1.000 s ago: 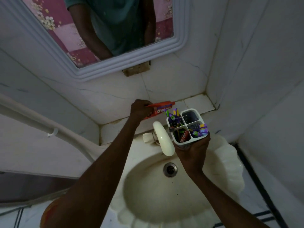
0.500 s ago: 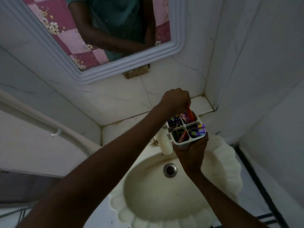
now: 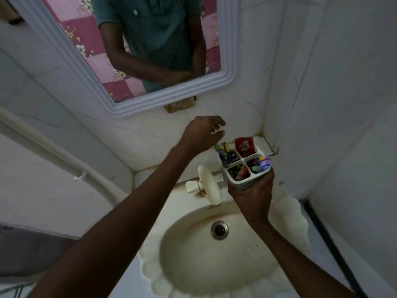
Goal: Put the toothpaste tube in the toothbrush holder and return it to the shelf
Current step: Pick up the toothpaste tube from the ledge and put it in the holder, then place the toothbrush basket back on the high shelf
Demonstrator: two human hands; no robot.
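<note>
My right hand [image 3: 253, 196] grips the white four-compartment toothbrush holder [image 3: 243, 183] from below, above the basin's back rim. The red toothpaste tube [image 3: 244, 144] stands upright in the holder's far compartment. Purple and green toothbrushes and a second red tube fill the other compartments. My left hand [image 3: 203, 134] hovers just up and left of the holder, fingers loosely apart, holding nothing. The tiled shelf [image 3: 261, 141] runs along the wall right behind the holder.
A cream scalloped basin [image 3: 285, 214] with a metal drain [image 3: 219, 229] lies below. A cream tap [image 3: 209, 184] stands left of the holder. A white-framed mirror [image 3: 227, 78] hangs above; a white pipe [image 3: 53, 147] runs down the left wall.
My left hand carried the toothpaste tube over, pushed it into the holder's far compartment, let go and lifted away to the left. My right hand kept holding the holder.
</note>
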